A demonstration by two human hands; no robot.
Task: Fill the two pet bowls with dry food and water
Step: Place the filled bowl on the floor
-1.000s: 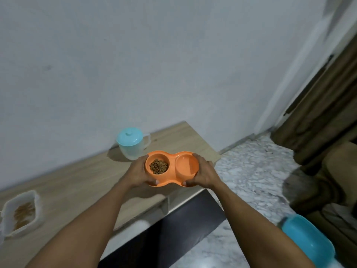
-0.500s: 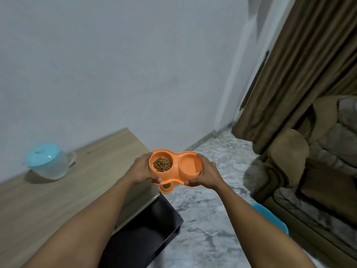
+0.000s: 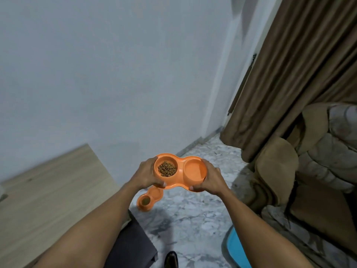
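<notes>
Pet feeder carried: an orange double bowl (image 3: 180,171) is held in mid-air above a marble floor (image 3: 193,219) by two bare hands.

Head view: the bowl's left end is gripped by the left hand (image 3: 145,176) and its right end by the right hand (image 3: 211,179), each with the thumb hooked on the near rim and the fingers curled round the outer wall. Dry food (image 3: 167,168) is seen in the left compartment. The right compartment shows plain orange, and whether water lies in it cannot be told. A second orange double bowl (image 3: 149,198) is set on the floor below the left hand, partly hidden by it, with something brown in its nearer compartment. A wooden tabletop (image 3: 54,190) is seen at left, and a brown curtain (image 3: 289,74) and a tan armchair (image 3: 276,167) at right.
</notes>
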